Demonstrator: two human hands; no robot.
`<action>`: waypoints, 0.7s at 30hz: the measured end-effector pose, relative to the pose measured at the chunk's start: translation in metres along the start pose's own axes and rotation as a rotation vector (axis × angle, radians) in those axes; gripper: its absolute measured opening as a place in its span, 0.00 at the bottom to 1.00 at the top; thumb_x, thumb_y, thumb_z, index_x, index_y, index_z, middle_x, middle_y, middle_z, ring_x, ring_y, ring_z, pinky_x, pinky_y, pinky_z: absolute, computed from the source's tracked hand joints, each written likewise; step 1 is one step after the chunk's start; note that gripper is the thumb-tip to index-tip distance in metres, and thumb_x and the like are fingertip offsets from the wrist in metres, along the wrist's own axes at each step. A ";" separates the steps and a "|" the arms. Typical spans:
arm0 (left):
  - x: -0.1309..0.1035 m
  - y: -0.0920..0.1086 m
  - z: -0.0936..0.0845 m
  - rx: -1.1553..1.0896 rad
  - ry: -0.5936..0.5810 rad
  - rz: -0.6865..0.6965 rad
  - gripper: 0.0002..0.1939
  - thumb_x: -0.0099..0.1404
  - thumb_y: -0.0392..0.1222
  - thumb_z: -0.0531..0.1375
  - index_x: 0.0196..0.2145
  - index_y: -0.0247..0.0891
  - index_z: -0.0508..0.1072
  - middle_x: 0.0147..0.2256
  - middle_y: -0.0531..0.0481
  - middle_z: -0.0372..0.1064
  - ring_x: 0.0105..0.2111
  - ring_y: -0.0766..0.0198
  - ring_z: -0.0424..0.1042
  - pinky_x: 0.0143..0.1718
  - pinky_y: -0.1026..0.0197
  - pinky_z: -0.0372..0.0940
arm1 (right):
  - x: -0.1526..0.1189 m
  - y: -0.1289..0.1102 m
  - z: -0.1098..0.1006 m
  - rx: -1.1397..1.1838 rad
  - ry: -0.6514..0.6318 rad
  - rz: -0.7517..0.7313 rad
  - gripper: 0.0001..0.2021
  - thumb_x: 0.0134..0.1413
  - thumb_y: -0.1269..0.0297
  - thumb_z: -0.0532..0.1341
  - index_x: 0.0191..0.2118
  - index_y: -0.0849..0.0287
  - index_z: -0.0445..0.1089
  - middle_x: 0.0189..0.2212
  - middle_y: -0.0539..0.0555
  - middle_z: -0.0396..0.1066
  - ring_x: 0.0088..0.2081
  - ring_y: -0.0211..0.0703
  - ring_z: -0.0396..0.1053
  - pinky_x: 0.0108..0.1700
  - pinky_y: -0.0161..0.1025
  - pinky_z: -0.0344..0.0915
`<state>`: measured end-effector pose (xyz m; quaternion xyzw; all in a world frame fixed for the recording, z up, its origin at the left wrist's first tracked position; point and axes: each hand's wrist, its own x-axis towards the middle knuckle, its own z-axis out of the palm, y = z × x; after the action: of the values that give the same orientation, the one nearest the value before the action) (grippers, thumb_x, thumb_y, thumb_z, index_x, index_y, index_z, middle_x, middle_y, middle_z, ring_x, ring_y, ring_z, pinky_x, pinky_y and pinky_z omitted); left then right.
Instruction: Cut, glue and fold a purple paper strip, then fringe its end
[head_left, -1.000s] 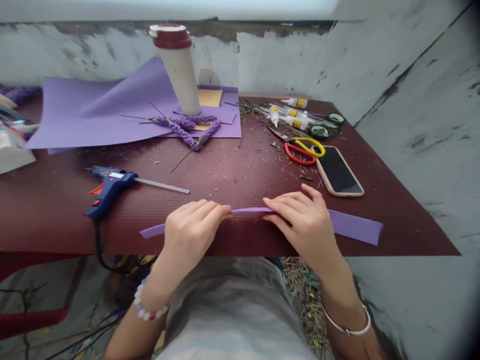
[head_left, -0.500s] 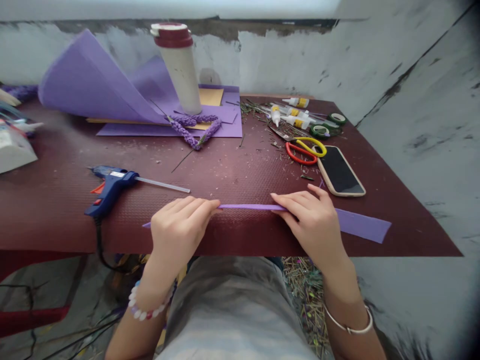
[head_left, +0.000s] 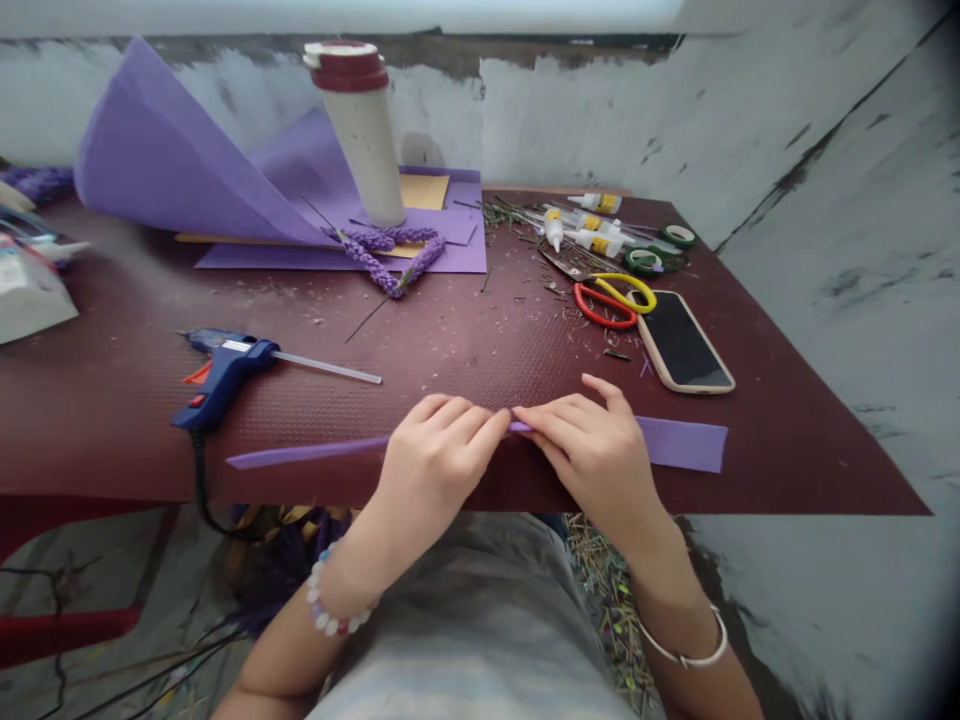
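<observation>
A long purple paper strip (head_left: 684, 444) runs left to right near the table's front edge. My left hand (head_left: 444, 446) pinches it near its middle, with a narrow folded length sticking out to the left. Close beside it my right hand (head_left: 592, 435) pinches the same strip, thumb and index finger almost meeting those of my left. Only a short bit of purple shows between the fingertips. To the right of my right hand the strip is wide and flat. Its parts beneath both palms are hidden.
A blue glue gun (head_left: 223, 372) with a clear glue stick lies left. Behind stand a white cup (head_left: 365, 150) and purple sheets (head_left: 172, 170) with a lavender flower ring (head_left: 375, 268). Scissors (head_left: 609, 300), a phone (head_left: 688, 342) and small glue bottles (head_left: 598, 243) lie right.
My left hand has slid right along the strip, up close to my right hand, which has shifted slightly left. More of the strip's narrow folded end now shows on the left.
</observation>
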<state>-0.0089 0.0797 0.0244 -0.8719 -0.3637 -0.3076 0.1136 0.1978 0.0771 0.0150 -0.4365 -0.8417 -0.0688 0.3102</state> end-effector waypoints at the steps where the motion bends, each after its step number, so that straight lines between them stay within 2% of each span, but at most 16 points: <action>1: 0.000 0.001 0.001 0.001 0.000 -0.006 0.08 0.75 0.31 0.57 0.42 0.35 0.77 0.36 0.49 0.82 0.33 0.60 0.78 0.38 0.56 0.68 | 0.000 -0.001 0.000 0.004 -0.002 0.003 0.07 0.69 0.72 0.61 0.44 0.58 0.78 0.37 0.51 0.84 0.37 0.44 0.78 0.62 0.50 0.58; 3: -0.001 0.000 0.001 0.020 0.004 -0.042 0.11 0.75 0.29 0.55 0.39 0.36 0.77 0.32 0.51 0.81 0.30 0.61 0.76 0.33 0.56 0.66 | -0.001 0.002 0.000 -0.007 0.009 0.022 0.07 0.68 0.71 0.61 0.45 0.57 0.77 0.38 0.52 0.84 0.38 0.44 0.79 0.62 0.51 0.59; 5: -0.004 -0.004 0.001 0.033 -0.001 -0.064 0.11 0.74 0.29 0.56 0.40 0.37 0.78 0.33 0.52 0.81 0.31 0.61 0.76 0.33 0.56 0.65 | -0.003 0.006 -0.001 -0.031 0.025 0.042 0.07 0.68 0.71 0.61 0.45 0.57 0.77 0.38 0.53 0.84 0.39 0.46 0.79 0.61 0.51 0.60; 9: -0.007 -0.006 0.002 0.057 -0.017 -0.103 0.08 0.74 0.33 0.58 0.39 0.36 0.77 0.31 0.51 0.79 0.29 0.60 0.74 0.32 0.56 0.65 | -0.004 0.011 -0.001 -0.060 0.019 0.041 0.08 0.68 0.72 0.60 0.43 0.58 0.77 0.38 0.53 0.83 0.39 0.46 0.79 0.64 0.52 0.58; 11: -0.006 -0.002 0.004 0.045 -0.007 -0.122 0.06 0.74 0.37 0.61 0.44 0.34 0.77 0.36 0.48 0.80 0.34 0.58 0.77 0.34 0.56 0.66 | -0.003 0.009 0.000 -0.048 0.015 0.017 0.08 0.68 0.73 0.60 0.42 0.59 0.77 0.37 0.53 0.83 0.38 0.45 0.79 0.65 0.52 0.57; 12: -0.005 0.000 0.005 0.028 -0.003 -0.118 0.08 0.73 0.39 0.62 0.47 0.33 0.77 0.40 0.45 0.81 0.37 0.57 0.77 0.35 0.56 0.67 | -0.002 0.006 0.000 -0.035 0.011 0.003 0.08 0.68 0.73 0.60 0.42 0.59 0.77 0.37 0.53 0.83 0.38 0.44 0.79 0.65 0.52 0.57; 14: -0.003 0.005 0.007 -0.009 0.000 -0.088 0.09 0.74 0.38 0.60 0.49 0.33 0.76 0.43 0.45 0.81 0.38 0.57 0.78 0.36 0.56 0.67 | 0.000 0.001 0.001 -0.004 0.008 -0.021 0.08 0.69 0.73 0.59 0.42 0.58 0.77 0.36 0.51 0.83 0.38 0.43 0.79 0.66 0.51 0.56; 18: -0.005 0.007 0.006 -0.006 -0.014 -0.059 0.11 0.76 0.31 0.55 0.41 0.36 0.77 0.32 0.51 0.80 0.29 0.61 0.73 0.32 0.57 0.64 | 0.001 -0.005 0.001 0.022 0.007 -0.037 0.08 0.69 0.71 0.59 0.43 0.57 0.77 0.36 0.52 0.83 0.38 0.43 0.78 0.66 0.51 0.57; 21: -0.007 0.003 0.004 0.032 -0.013 -0.086 0.10 0.75 0.31 0.56 0.39 0.37 0.77 0.31 0.51 0.79 0.28 0.61 0.73 0.31 0.57 0.63 | 0.000 -0.003 0.000 -0.010 -0.012 -0.025 0.08 0.68 0.71 0.59 0.46 0.59 0.75 0.40 0.55 0.82 0.42 0.46 0.78 0.66 0.54 0.56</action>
<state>-0.0091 0.0753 0.0165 -0.8555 -0.4065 -0.3007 0.1115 0.1952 0.0751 0.0154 -0.4279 -0.8486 -0.0745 0.3021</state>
